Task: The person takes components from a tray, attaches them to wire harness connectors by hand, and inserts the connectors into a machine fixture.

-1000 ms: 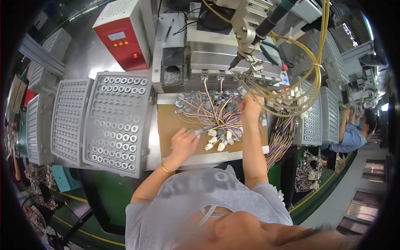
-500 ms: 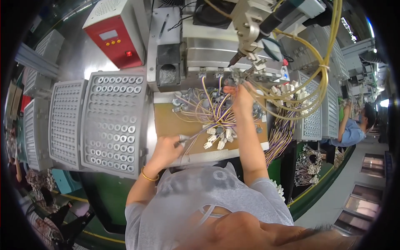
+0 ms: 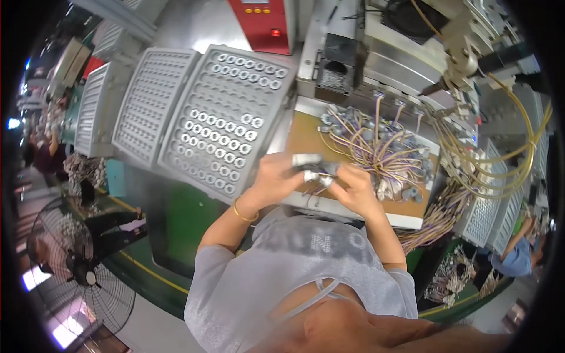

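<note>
- The left hand (image 3: 276,176) and the right hand (image 3: 352,187) meet close together over the near edge of the brown work board (image 3: 306,138), in front of the person's chest.
- Both hands are closed around a small grey-and-white connector piece (image 3: 312,167) with wire ends; the left hand's fingers curl over its left end, the right hand's fingertips pinch its right end.
- Exactly how the parts fit between the fingers is too small to tell.
- Judging by the layout, the work is somewhere in the middle: one piece is in hand, while a tangle of loose wire leads (image 3: 382,147) with grey end pieces lies spread across the board, just beyond the hands.
- The grey parts tray (image 3: 226,123) to the left is only partly filled with ring-shaped parts (image 3: 220,144); its upper middle rows sit bare, so a share appears used or not yet loaded.
- A second grey tray (image 3: 150,106) lies further left, with nothing visible in its pockets.
- Bundles of wire harness (image 3: 438,215) hang off the right edge of the bench, which reads as a stock of pieces beside the work.
- The metal machine (image 3: 376,56) behind the board stands untouched by either hand.
</note>
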Motion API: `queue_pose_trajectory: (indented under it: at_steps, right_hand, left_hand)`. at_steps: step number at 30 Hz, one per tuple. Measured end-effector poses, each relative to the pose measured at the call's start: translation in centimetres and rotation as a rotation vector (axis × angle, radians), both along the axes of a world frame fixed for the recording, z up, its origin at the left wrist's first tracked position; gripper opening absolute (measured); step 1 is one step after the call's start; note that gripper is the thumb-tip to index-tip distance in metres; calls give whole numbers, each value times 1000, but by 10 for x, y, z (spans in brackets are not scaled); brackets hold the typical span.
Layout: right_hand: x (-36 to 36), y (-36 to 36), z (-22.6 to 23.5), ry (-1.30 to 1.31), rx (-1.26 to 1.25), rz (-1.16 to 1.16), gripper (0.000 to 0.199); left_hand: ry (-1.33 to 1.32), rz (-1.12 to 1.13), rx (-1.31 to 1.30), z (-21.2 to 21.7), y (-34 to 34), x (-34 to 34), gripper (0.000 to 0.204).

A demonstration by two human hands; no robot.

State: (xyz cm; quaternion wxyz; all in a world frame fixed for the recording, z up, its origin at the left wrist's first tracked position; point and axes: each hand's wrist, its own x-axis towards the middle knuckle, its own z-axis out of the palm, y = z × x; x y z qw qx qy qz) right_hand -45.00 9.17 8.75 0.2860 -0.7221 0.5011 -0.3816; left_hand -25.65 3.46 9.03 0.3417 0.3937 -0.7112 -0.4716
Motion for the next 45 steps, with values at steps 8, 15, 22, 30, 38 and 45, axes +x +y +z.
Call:
queue_pose_trajectory:
  at_steps: [8, 15, 22, 30, 38, 45]
  right_hand:
    - [-5, 2, 8, 10, -103, 0, 22]
    - [-9, -1, -8, -14, 10, 2, 25]
    - [-2, -5, -4, -329, 289, -160, 12]
    - [-11, -2, 2, -450, 357, -171, 4]
    - [-16, -1, 2, -409, 346, -247, 8]
    - [-12, 0, 12, -224, 148, -206, 8]
  left_hand:
    - [-828, 619, -546, -95, -65, 69, 30]
    - [-116, 520, -41, -63, -60, 46, 31]
    - [533, 14, 624, -24, -4, -17, 36]
    - [519, -109, 601, -11, 9, -35, 41]
    - [504, -170, 438, -4, 13, -38, 37]
    - [384, -132, 260, -8, 13, -45, 24]
